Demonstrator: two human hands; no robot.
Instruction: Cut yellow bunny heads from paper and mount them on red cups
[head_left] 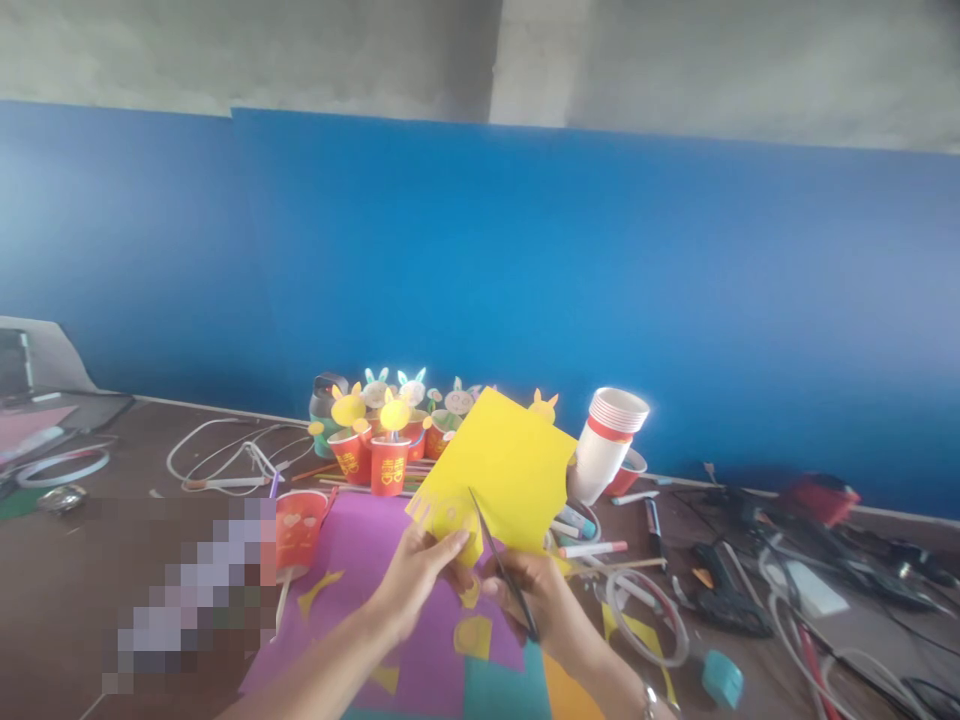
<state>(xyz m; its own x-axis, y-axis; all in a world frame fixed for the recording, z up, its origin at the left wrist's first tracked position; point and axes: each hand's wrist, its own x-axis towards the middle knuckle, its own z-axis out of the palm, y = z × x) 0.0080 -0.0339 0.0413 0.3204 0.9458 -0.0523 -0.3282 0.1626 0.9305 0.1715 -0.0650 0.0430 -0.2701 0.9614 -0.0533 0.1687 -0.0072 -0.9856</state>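
Note:
My left hand [426, 562] pinches the lower left edge of a yellow sheet of paper [504, 462], thumb on top. Faint drawn outlines show on the sheet near that thumb. My right hand [536, 592] is closed around a pair of dark scissors [501, 562], whose blade lies across the sheet's lower part and points up and left. Below the hands, a purple sheet [367, 535] lies on the table with yellow paper scraps [472, 636] on it. The scissors' handle loops are partly hidden by my right fingers.
Red paper cups [388, 468] with paper rabbit heads stand behind the sheet. A leaning stack of white cups [606, 445] is to the right. A red cup [298, 530] lies left. Cables [649, 625], markers [592, 549] and a teal object [722, 679] lie right.

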